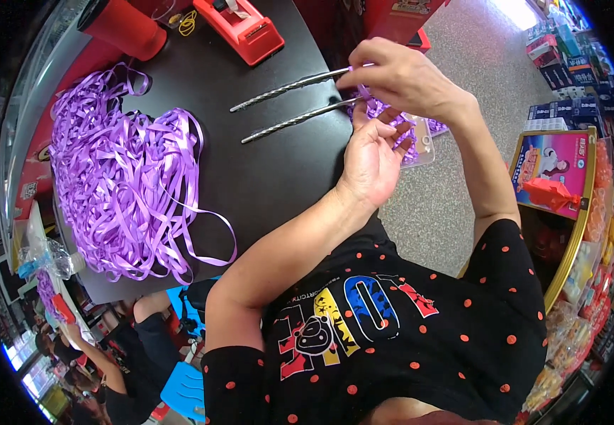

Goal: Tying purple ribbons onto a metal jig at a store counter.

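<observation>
Two spiral-fluted metal rods lie roughly parallel over a smooth, dark table, their right-hand ends at the hands. The right hand is bent at the upper rod, fingertips drawn together; whether it grips the rod or ribbon cannot be told. The left hand is palm up below it, fingers partly curled beside the lower rod's end; its grip cannot be determined. A narrow purple ribbon strip is located between the hands. The main ribbon pile, glossy, flat and loosely looped, occupies the table's left side. A clear plastic container with purple pieces is located behind the left hand. Printed matter: multicoloured block lettering on the black, red-dotted shirt; white characters on a pink-and-purple display panel.
</observation>
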Demonstrator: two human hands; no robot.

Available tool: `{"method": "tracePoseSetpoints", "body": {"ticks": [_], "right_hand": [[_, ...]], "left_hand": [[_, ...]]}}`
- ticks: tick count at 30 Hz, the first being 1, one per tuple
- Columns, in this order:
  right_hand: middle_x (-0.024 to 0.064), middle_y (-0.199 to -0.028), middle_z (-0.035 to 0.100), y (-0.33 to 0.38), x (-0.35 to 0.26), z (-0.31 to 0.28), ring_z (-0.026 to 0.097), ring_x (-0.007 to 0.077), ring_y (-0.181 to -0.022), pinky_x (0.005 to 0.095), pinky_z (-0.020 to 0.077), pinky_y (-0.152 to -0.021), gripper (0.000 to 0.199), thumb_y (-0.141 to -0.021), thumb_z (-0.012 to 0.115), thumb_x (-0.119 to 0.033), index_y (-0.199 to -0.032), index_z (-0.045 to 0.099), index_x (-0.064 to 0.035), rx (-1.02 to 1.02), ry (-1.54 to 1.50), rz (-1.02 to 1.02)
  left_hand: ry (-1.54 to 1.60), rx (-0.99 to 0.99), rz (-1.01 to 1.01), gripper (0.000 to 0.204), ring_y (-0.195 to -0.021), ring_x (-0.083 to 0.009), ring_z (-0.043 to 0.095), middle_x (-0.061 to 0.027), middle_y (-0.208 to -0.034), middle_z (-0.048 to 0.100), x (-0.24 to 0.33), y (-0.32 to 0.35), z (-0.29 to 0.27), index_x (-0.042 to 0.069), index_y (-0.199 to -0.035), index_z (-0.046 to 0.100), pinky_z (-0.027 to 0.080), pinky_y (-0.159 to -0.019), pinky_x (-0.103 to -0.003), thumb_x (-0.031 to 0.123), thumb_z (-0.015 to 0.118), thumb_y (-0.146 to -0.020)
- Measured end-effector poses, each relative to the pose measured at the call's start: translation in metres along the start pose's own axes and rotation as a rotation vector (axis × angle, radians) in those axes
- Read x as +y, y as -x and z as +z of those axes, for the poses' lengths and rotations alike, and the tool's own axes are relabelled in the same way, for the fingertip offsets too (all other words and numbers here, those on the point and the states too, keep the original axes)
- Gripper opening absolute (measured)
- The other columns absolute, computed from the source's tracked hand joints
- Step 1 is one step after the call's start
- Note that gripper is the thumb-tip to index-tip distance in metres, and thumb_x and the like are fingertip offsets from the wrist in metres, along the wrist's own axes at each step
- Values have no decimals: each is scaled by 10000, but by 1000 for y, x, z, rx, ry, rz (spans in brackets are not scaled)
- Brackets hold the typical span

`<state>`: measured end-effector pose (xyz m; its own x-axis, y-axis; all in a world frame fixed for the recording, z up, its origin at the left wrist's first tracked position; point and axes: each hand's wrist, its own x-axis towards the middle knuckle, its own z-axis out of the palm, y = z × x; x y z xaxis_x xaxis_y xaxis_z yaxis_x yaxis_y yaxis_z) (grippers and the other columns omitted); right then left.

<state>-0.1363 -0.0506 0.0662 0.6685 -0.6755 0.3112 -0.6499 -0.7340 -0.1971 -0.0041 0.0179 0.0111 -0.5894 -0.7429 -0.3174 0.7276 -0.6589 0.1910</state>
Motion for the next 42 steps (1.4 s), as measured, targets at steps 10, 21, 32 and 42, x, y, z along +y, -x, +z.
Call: {"method": "tracePoseSetpoints", "body": {"ticks": [10,21,32,42], "right_hand": [[57,-980,573,45,27,13,558,212,-941,327,470,-844,412,-745,569,-29,-1121,670,-163,-69,-46,121],[-35,-864,649,-3,24,28,554,23,-693,170,444,-620,302,-861,655,-207,-1116,625,-47,-208,-823,728],[-12,-822,647,62,82,7,593,75,-725,219,447,-655,261,-850,666,-238,-1030,654,-49,-197,-822,1043],[65,-1043,650,-41,-83,-3,593,102,-917,220,458,-753,293,-929,564,-188,-1181,613,-47,235,-391,575]], "left_hand": [[2,39,0,505,-954,-205,519,-52,-1082,520,1,1,2,216,-1231,397,412,-841,-386,35,465,-764],[28,12,-178,310,-814,-189,574,-81,-931,585,-3,33,30,68,-1150,444,474,-718,-344,75,468,-841],[-418,-932,1829,123,-915,-146,574,-34,-978,605,92,263,77,60,-924,636,491,-749,-283,9,568,-835],[82,-441,1770,118,-834,-124,581,2,-870,602,72,299,117,96,-777,656,520,-717,-223,-18,634,-801]]}}
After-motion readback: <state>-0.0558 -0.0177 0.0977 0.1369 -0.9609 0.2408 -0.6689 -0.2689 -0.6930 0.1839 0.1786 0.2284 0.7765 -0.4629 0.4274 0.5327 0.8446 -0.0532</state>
